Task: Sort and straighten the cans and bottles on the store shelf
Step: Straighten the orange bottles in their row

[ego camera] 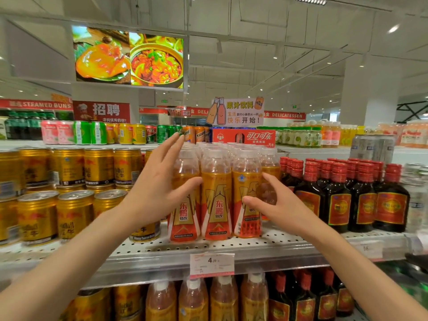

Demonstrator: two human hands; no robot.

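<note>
Several orange drink bottles (216,200) with clear caps stand in rows on the top shelf (254,249), three across at the front. My left hand (159,181) is at the left side of the block, fingers straight and spread, thumb touching the front left bottle. My right hand (275,202) is at the right side, its fingers reaching behind the front right bottle (246,200) and its thumb on the label. Neither hand grips a bottle.
Gold cans (74,212) are stacked in two tiers to the left. Dark red-capped bottles (366,200) stand to the right. A price tag (212,265) hangs on the shelf edge. More orange bottles (222,300) and cans fill the shelf below.
</note>
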